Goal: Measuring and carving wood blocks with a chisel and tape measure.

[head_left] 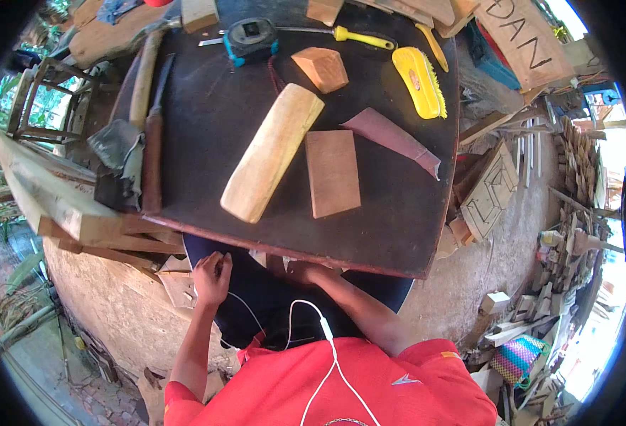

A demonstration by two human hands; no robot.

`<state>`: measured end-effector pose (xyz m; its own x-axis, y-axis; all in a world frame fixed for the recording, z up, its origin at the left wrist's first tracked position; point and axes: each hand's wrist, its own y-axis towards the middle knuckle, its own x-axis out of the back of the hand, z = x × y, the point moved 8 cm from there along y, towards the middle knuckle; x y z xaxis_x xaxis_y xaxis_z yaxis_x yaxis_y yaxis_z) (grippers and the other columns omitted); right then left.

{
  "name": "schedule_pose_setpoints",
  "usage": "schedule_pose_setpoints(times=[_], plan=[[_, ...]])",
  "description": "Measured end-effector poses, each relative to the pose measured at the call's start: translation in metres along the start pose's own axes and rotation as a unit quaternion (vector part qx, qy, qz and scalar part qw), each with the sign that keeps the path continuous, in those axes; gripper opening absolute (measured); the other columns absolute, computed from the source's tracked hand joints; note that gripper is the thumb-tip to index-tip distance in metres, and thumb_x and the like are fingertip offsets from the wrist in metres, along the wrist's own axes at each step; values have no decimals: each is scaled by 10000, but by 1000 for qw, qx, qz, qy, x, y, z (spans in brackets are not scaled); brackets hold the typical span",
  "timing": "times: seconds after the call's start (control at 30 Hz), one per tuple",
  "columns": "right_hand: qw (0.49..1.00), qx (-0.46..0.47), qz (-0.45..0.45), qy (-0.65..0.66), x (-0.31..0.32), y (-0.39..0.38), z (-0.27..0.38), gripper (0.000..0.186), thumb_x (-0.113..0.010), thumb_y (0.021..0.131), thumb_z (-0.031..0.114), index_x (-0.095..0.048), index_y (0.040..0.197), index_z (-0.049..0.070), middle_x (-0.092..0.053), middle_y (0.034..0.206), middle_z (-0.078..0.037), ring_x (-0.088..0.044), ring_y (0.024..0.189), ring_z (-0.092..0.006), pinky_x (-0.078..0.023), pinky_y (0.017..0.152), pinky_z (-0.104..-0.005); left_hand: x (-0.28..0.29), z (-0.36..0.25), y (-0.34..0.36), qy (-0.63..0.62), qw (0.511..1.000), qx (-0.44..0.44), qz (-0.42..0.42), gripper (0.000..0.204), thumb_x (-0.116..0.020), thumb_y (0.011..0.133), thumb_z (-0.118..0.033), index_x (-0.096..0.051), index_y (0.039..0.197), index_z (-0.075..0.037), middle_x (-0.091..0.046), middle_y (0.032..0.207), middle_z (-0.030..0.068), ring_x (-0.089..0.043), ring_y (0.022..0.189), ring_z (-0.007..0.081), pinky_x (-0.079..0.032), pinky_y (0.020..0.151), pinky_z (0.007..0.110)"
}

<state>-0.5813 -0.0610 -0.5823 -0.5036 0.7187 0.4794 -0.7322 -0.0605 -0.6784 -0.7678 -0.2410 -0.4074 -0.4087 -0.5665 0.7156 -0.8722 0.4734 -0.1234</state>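
My left hand (213,278) is in front of the table's near edge, its fingers curled closed; whatever may be inside the curl is hidden. My right hand (300,272) rests low over my lap at the same edge, its fingers mostly out of sight. On the dark table (256,92), a long pale wooden block with rounded ends (274,153) lies slantwise, nearest to both hands. Beside it is a flat brown rectangular wooden block (333,174). A curled strip of reddish sandpaper (394,142) lies to the right, and a small faceted wooden block (321,69) sits farther back.
Along the table's left side lie a wooden-handled chisel (154,156) and a hammer-like tool (144,78). At the back are a tape measure (250,39), a yellow-handled screwdriver (362,37) and a yellow brush (418,82). Planks (85,213) stand left; wood scraps (533,312) pile up right.
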Motion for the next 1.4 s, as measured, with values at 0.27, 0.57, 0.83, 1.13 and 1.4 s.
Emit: schedule_pose_setpoints(times=[0.27,0.57,0.83,1.13,1.4], plan=[[989,83,-120,38,52,-54,33,468,-557,1017,460,-643,1197,37,-701,1147,-251,-678,1105,-413,-549,876,-499,2,-14,-2,-9,999,-35,-26,299,-664,937,-180,-543,720,-15,-576,652,177,-612,628,386,-457,587,448],[978,80,-171,91,96,-141,67,484,-552,1031,479,-607,1251,51,-723,1123,-229,-699,1086,-384,-548,907,-455,-4,7,-10,-229,972,-34,-38,136,-630,975,-137,-689,955,-15,-606,691,36,-571,610,129,-448,590,298],[970,101,-158,156,128,-195,116,415,-607,1045,308,-582,1340,17,-704,1205,-155,-691,1115,-251,-526,971,-365,33,-49,-49,-249,961,-86,-80,132,-616,1000,-100,-677,1070,-6,-571,744,-12,-485,649,50,-396,587,237],[900,221,-248,283,154,-232,134,280,-598,1054,198,-634,1264,17,-696,1107,-74,-656,1025,-147,-507,934,-302,65,-122,-68,-236,958,-152,-67,122,-639,976,-106,-690,1060,-33,-653,796,42,-588,684,98,-461,615,264],[872,224,-284,330,141,-255,116,266,-581,1059,186,-639,1243,2,-708,1103,-71,-667,1006,-138,-509,940,-297,60,-147,-79,-227,951,-201,-54,131,-619,980,-71,-683,1069,1,-618,796,15,-543,720,91,-458,688,254]])
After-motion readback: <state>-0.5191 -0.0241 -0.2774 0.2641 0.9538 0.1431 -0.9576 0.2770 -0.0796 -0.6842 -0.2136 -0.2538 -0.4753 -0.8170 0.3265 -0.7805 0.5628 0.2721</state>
